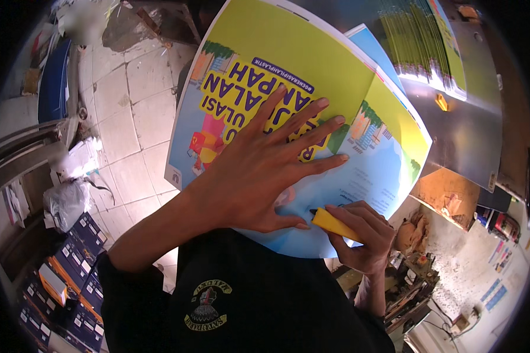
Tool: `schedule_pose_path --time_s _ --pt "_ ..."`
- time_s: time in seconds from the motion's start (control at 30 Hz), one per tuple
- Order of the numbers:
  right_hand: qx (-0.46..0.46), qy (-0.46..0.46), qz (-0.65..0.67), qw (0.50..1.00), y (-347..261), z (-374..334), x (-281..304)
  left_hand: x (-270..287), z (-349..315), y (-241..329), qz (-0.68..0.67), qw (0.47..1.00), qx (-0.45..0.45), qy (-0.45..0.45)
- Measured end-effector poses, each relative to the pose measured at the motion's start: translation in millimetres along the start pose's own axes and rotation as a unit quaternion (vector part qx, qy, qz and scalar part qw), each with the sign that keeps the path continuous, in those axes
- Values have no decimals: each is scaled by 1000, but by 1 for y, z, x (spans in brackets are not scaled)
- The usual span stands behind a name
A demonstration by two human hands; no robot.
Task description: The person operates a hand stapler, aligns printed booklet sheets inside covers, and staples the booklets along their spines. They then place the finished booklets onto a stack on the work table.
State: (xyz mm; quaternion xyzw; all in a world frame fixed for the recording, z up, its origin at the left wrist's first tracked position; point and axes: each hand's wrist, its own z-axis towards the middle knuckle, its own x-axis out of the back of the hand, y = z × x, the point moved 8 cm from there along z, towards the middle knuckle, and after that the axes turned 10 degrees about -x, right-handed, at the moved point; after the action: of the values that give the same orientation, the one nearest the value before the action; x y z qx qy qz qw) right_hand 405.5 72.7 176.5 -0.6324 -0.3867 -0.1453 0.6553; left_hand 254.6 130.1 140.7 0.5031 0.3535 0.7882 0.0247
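My left hand [247, 162] lies palm down with its fingers spread on a large printed sheet [330, 59], lime green and light blue, with cartoon drawings and lettering that is upside down to me. A fold line crosses its right part, and its edges curve up off the surface below. In my right hand [365, 235] is a yellow box cutter [334, 225], gripped between thumb and fingers. Its dark tip points left at the sheet's near part, close to my left thumb. Whether the tip touches the paper I cannot tell.
A stack of similar printed sheets [415, 44] lies on a metal tabletop [468, 138] at the far right, a small yellow object [441, 102] beside it. Cluttered machinery [415, 282] stands at the lower right. Dark blue boxes [79, 282] and a plastic bag [68, 203] are at left, by a tiled floor [129, 132].
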Motion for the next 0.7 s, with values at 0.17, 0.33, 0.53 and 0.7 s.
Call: schedule_pose_path --time_s 0.17,0.33,0.53,0.7 --pt "25 8 -24 999 -4 0 -3 -2 -2 -2 -9 1000 4 26" --pt "23 3 -96 995 -18 -2 -5 -1 -3 -2 -16 999 3 33" --pt "13 25 -111 993 -13 -7 -12 -1 -4 -2 -4 1000 5 28" --pt "-3 42 -40 998 -1 -7 -8 0 -1 -2 -20 999 -3 41"
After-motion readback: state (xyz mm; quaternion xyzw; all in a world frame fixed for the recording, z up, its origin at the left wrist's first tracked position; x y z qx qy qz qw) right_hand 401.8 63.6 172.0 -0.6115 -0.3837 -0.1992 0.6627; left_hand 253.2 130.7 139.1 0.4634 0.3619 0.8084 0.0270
